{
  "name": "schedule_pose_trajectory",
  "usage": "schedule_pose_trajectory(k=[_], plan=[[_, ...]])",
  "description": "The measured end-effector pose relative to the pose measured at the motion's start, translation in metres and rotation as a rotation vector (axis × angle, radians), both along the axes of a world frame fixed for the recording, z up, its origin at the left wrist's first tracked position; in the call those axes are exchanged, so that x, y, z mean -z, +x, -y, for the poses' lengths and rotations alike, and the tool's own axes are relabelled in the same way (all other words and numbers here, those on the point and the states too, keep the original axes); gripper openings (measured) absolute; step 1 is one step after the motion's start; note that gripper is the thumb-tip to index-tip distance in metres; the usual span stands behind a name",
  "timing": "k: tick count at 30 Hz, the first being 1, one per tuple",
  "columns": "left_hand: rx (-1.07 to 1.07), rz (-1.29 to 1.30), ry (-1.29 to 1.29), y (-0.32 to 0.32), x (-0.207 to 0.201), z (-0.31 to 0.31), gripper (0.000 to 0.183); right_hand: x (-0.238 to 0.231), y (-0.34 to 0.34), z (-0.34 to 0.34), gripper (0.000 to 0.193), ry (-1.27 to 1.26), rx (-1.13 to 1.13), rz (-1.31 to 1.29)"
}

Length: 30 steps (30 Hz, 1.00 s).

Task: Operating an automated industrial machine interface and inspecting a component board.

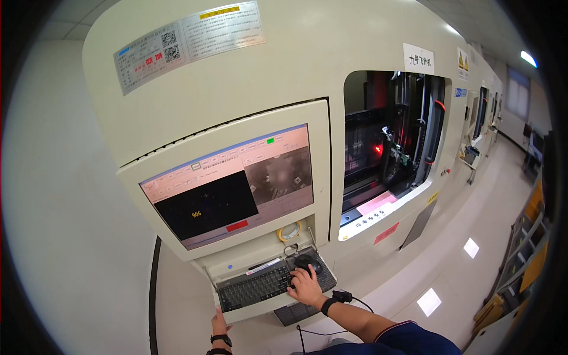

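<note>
My right hand (306, 287) lies palm down at the right end of a black keyboard (254, 288). Its fingers are spread, and some reach the near edge of a black mouse (308, 263). Both devices rest on a pale pull-out tray (251, 310) below a screen. At the tray's near left corner, my left hand (219, 325) appears closed around the edge, its fingers partly hidden. The lit screen (231, 183) shows a black panel and a grey camera picture. Dark bands circle both wrists.
The tray belongs to a large cream machine (284, 59). Its window (387, 142) shows dark rails and a red light. Yellow tape (289, 231) sits above the mouse. A second keyboard (296, 313) and a black cable (362, 303) are below. A rack (518, 266) stands right.
</note>
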<state>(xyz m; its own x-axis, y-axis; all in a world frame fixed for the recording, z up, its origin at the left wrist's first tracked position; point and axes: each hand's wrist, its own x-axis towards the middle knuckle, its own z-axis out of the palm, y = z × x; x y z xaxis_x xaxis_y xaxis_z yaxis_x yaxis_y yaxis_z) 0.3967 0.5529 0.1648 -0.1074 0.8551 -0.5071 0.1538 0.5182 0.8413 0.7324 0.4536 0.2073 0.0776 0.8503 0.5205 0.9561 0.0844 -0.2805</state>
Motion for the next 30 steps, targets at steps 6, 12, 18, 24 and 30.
schedule_pose_trajectory(k=[6, 12, 18, 24, 30], plan=[[0.004, -0.111, 0.028, -0.004, 0.02, -0.011, 0.072, 0.001, 0.0, -0.002, 0.028, 0.03, 0.009, 0.034], [-0.076, -0.145, 0.113, -0.008, 0.039, -0.018, 0.079, 0.0, 0.001, -0.003, 0.026, 0.041, -0.007, 0.026], [-0.08, -0.097, 0.121, -0.014, 0.054, -0.023, 0.078, -0.001, 0.002, -0.002, 0.025, 0.04, -0.016, 0.01], [-0.1, -0.098, 0.101, -0.014, 0.053, -0.023, 0.076, -0.001, 0.003, -0.002, 0.025, 0.029, -0.019, -0.007], [-0.122, -0.124, 0.05, -0.016, 0.059, -0.028, 0.069, -0.001, 0.002, -0.002, 0.024, 0.033, -0.018, -0.009]])
